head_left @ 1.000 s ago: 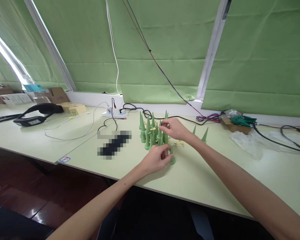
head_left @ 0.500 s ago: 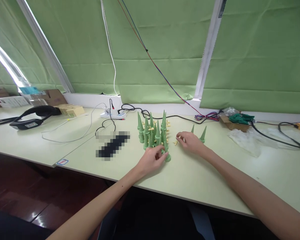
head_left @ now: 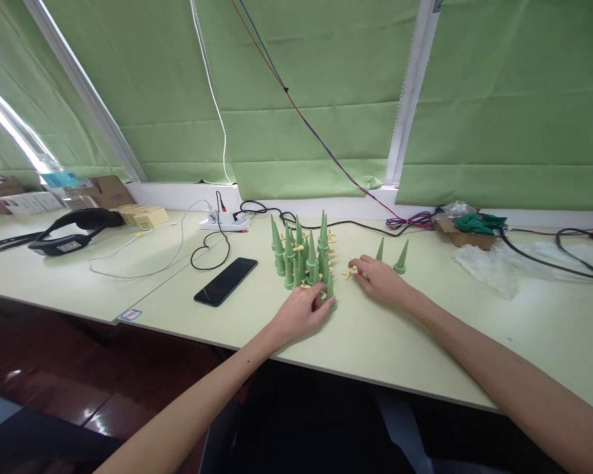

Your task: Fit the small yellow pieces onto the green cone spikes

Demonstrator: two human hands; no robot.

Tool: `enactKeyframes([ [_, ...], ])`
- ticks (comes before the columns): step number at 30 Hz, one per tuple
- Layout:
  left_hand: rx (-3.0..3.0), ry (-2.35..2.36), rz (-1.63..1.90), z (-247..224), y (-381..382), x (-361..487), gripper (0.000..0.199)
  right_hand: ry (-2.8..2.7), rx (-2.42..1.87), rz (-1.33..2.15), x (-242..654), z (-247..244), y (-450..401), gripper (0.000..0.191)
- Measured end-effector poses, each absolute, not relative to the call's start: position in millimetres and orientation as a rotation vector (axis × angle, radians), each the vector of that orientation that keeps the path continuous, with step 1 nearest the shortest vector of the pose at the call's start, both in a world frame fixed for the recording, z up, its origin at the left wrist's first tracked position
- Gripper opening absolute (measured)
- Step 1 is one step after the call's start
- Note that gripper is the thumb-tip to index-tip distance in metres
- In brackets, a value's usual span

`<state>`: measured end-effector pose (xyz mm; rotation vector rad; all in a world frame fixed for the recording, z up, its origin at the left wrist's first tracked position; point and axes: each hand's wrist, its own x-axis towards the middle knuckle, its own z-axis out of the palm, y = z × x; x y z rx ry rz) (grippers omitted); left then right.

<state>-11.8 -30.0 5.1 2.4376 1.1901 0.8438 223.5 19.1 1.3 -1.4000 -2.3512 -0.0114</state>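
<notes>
Several green cones (head_left: 311, 253) with small yellow pieces stand upright in a tight group at the middle of the table. At the group's near right corner, my left hand (head_left: 304, 309) has its fingers closed around the lower part of a green cone (head_left: 330, 289). To the right, my right hand (head_left: 375, 278) is pinched on a small yellow piece (head_left: 348, 272) at table height. Two more green cones stand behind and beside the right hand, one partly hidden (head_left: 380, 250) and one in full view (head_left: 401, 258).
A black phone (head_left: 226, 281) lies left of the cones. Behind are a white power strip (head_left: 225, 222) and cables. A black headset (head_left: 74, 232) is at the far left. On the right, a cardboard box (head_left: 467, 235) holds green material, with clear plastic bags (head_left: 489, 266) beside it.
My right hand has closed on the small yellow piece it was beside. My left hand stays at the near cone. The view has shifted slightly.
</notes>
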Motion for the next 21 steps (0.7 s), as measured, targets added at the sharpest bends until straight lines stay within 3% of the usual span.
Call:
enactKeyframes([
  [21, 2.401, 1.223, 0.905, 5, -31, -10, 0.03, -2.315, -1.397, 0.065, 206, -3, 6, 0.017],
])
